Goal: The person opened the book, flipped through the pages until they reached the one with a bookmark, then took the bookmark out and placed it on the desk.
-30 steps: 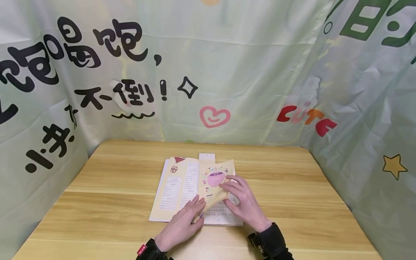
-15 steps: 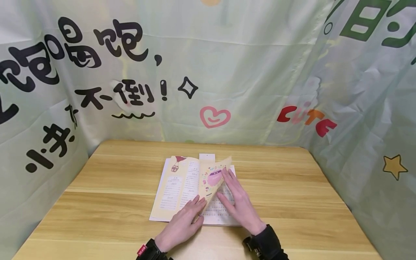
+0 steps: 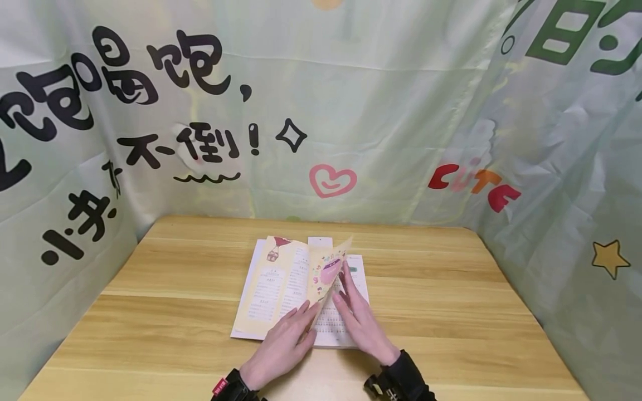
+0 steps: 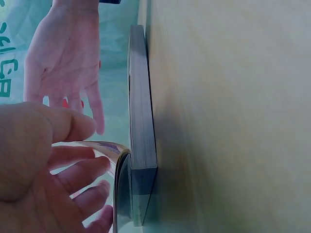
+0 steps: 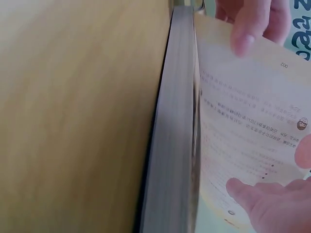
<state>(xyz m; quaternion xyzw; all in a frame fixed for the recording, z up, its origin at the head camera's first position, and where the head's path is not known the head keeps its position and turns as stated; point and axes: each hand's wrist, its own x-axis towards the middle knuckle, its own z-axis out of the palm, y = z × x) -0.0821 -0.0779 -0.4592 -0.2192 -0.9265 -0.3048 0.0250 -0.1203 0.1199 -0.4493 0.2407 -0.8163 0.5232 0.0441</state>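
Note:
An open book with cream printed pages lies on the table. One cream leaf with a pink print stands tilted up from the middle. My left hand rests at the lower end of the spine, fingers extended over the left page. In the right wrist view its thumb lies at the printed back of the leaf. My right hand is beneath the raised leaf, fingertips against its underside, fingers nearly straight, above the white right-hand page. The left wrist view shows the book's thick side.
A white card or tab sticks out past the book's far edge. Wooden tabletop surrounds the book on all sides. A pale printed curtain hangs behind and beside the table.
My right hand has moved left and under the leaf, tilting it further up and leftward. More of the right-hand page beneath shows. My left hand has stayed nearly still.

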